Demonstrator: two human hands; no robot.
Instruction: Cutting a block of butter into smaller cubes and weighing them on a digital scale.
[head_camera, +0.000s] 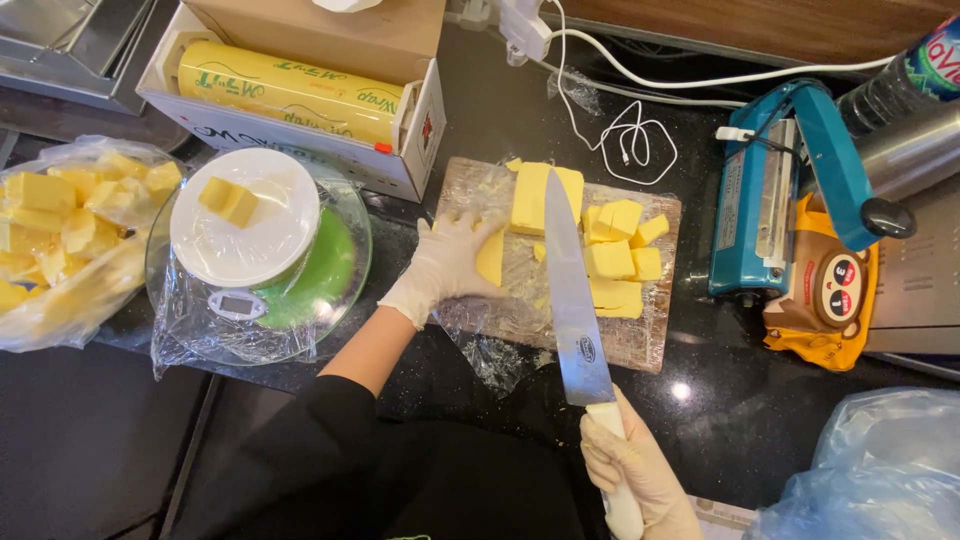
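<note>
yellow butter (530, 195) is laid out on a wooden cutting board (655, 340) wrapped in clear film, on a black counter (720, 410). a large uncut slab is seen at the board's far edge, and a cluster of cut cubes (620, 255) lies to its right. a thin yellow slice (490, 258) is pinched at the board's left side by the left hand (440, 265), which is gloved in white, its fingers closed on the slice. a long chef's knife (572, 290) with a white handle is gripped by the right hand (640, 475), also gloved, with the fingers wrapped tight around the handle; the blade is pointed away from the body, and its tip is seen over the butter slab, between the held slice and the cubes.

to the left of the board, a round kitchen scale (245, 230) covered in film is set on the counter, with two small butter pieces (228, 200) resting on its white platform. further left, a clear bag of butter chunks (70, 230) is seen. a box of cling wrap (300, 95) is placed behind the scale. to the right of the board, a blue heat sealer (790, 190) is stood over a brown and yellow packet (825, 300), with a white cable (625, 140) coiled beside it. a pale blue plastic bag (880, 460) is visible at the lower right.
</note>
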